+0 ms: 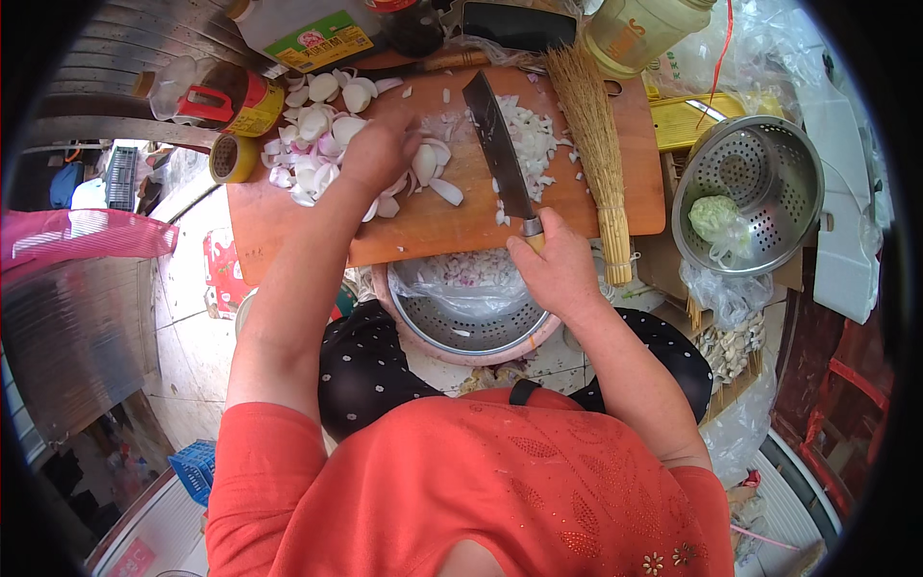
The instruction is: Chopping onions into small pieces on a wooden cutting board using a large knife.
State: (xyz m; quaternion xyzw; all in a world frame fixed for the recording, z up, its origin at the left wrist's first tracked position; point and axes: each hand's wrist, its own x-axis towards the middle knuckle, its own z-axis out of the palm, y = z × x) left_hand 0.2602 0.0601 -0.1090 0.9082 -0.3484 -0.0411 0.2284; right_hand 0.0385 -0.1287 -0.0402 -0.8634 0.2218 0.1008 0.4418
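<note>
My right hand [562, 260] grips the wooden handle of a cleaver [501, 148]. Its dark blade stands on edge over the wooden cutting board [562, 216]. Right of the blade lies a spread of finely chopped onion [530, 137]. My left hand [382, 151] reaches into a pile of peeled onion pieces [310, 155], white with some purple tints. Its fingers are curled and partly hidden, so whether they hold a piece is unclear. Below the board's near edge, a metal colander [461, 342] contains a clear plastic bag with chopped onion [469, 270].
A straw brush [602, 159] lies across the board's right part. Bottles [223, 97] and a tape roll [234, 159] stand at the left edge. A plastic jar [642, 32] is at the back. Another colander [800, 209], on the right, has a bagged green item [717, 220].
</note>
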